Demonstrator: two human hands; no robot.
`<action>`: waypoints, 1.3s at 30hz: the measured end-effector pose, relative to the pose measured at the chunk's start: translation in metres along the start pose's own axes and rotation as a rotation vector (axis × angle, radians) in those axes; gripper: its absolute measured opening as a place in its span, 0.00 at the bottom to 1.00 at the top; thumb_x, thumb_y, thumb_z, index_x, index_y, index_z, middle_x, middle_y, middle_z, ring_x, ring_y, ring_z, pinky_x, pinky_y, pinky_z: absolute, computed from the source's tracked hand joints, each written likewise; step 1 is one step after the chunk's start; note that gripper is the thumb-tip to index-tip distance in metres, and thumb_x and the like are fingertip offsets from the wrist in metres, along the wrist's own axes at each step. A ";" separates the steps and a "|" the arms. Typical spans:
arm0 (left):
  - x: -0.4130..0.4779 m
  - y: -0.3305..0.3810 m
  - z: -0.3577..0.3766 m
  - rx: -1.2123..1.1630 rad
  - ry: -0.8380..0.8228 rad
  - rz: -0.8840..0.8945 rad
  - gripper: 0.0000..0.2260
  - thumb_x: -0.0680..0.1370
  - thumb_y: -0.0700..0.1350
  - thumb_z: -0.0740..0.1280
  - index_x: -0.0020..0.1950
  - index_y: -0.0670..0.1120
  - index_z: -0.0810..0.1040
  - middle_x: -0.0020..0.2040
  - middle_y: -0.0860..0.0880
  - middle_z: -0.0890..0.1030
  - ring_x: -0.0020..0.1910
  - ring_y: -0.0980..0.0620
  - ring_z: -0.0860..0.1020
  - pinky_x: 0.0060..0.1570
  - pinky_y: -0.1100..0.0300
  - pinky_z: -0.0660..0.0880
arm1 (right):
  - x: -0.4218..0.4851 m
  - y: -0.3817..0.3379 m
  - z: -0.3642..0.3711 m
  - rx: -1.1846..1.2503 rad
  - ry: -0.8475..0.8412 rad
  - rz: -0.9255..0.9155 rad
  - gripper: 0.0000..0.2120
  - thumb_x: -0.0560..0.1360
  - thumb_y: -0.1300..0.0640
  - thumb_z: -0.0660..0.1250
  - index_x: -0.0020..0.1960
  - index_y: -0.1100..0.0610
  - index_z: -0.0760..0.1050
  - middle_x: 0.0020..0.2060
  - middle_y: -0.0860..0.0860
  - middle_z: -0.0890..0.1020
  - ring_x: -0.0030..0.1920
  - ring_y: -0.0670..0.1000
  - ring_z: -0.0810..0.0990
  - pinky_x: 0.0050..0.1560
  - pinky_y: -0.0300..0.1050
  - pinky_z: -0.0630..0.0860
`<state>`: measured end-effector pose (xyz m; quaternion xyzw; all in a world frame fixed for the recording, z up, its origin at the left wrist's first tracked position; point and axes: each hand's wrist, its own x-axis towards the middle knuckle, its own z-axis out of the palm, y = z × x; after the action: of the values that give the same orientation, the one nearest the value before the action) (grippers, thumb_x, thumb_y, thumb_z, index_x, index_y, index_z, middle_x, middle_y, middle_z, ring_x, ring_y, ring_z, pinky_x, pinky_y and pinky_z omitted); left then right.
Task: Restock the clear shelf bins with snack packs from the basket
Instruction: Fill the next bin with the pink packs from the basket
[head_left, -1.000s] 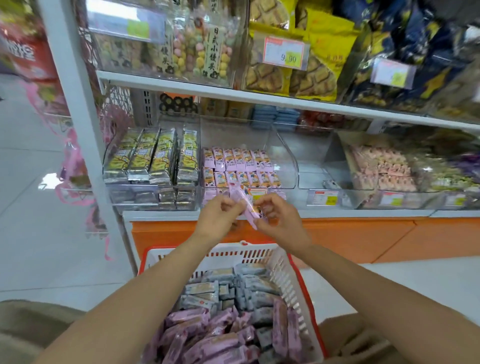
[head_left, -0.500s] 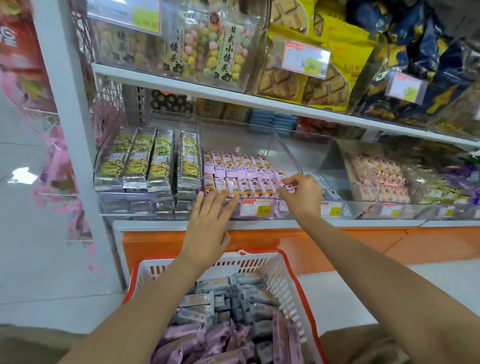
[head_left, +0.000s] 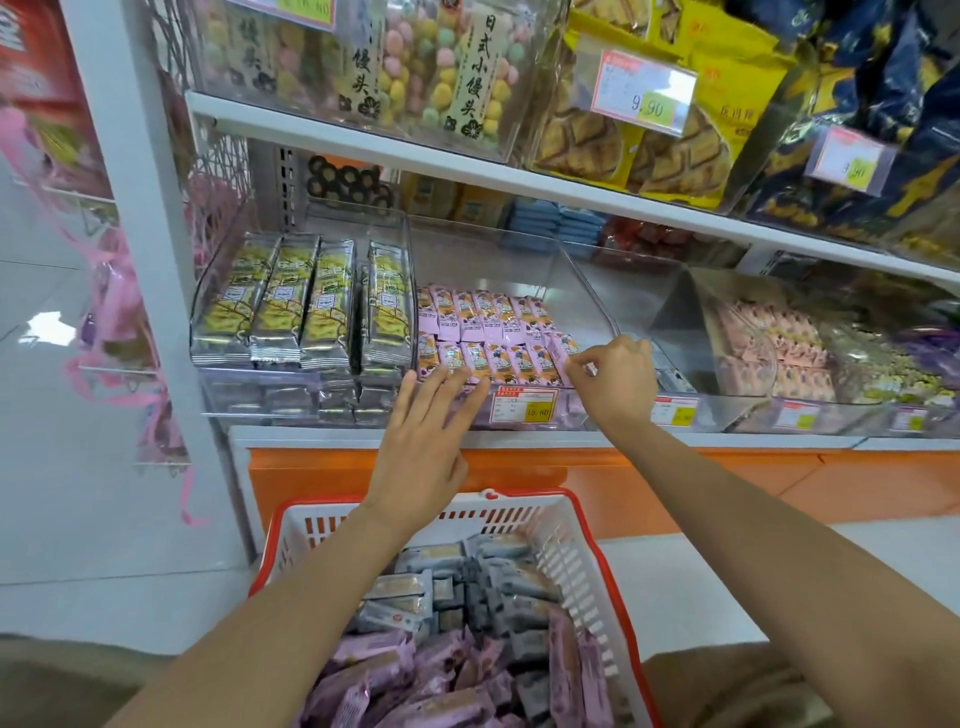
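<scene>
Left hand (head_left: 423, 447) spread flat, fingers straight, tips against front row of pink snack packs (head_left: 483, 322) in clear bin (head_left: 587, 291). Right hand (head_left: 618, 384) curled, pinching end pack (head_left: 563, 347) at right of that row, inside same bin. Below both arms, red-rimmed basket (head_left: 576, 551) holding loose pink packs (head_left: 395, 675) and grey packs (head_left: 467, 577).

Basket (head_left: 540, 493): red rim, white slotted walls. Contents: pink packs (head_left: 395, 675) and grey packs (head_left: 467, 571). Shelf packs (head_left: 488, 332): pink, orange-and-dark print. Long packs (head_left: 280, 306): silver with yellow pattern. Price tag (head_left: 524, 405): white, red header, yellow patch. Shelf base (head_left: 675, 483): orange.
</scene>
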<state>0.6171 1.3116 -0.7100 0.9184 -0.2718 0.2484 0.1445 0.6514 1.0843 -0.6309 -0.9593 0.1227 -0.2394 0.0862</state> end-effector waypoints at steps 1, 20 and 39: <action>-0.001 0.000 -0.001 -0.004 0.008 0.001 0.39 0.72 0.41 0.68 0.81 0.48 0.56 0.78 0.44 0.62 0.78 0.42 0.56 0.78 0.44 0.43 | -0.001 0.000 -0.001 0.078 -0.005 -0.009 0.08 0.77 0.56 0.69 0.49 0.56 0.85 0.47 0.57 0.80 0.52 0.56 0.73 0.44 0.47 0.70; -0.110 -0.068 0.052 0.201 -0.441 -0.226 0.44 0.62 0.49 0.80 0.74 0.39 0.69 0.70 0.40 0.72 0.69 0.38 0.69 0.71 0.39 0.59 | -0.192 -0.027 0.140 0.579 -1.081 -0.294 0.11 0.78 0.53 0.68 0.58 0.55 0.79 0.53 0.49 0.82 0.52 0.47 0.80 0.54 0.44 0.77; -0.111 -0.067 0.067 0.142 -0.373 -0.248 0.36 0.70 0.42 0.72 0.76 0.40 0.65 0.74 0.40 0.67 0.75 0.40 0.62 0.76 0.40 0.55 | -0.243 -0.028 0.188 0.345 -1.242 -0.334 0.16 0.71 0.49 0.73 0.54 0.56 0.76 0.49 0.52 0.75 0.49 0.52 0.75 0.48 0.48 0.76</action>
<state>0.5996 1.3865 -0.8346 0.9827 -0.1604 0.0734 0.0562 0.5393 1.1986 -0.8945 -0.8976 -0.1402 0.3313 0.2547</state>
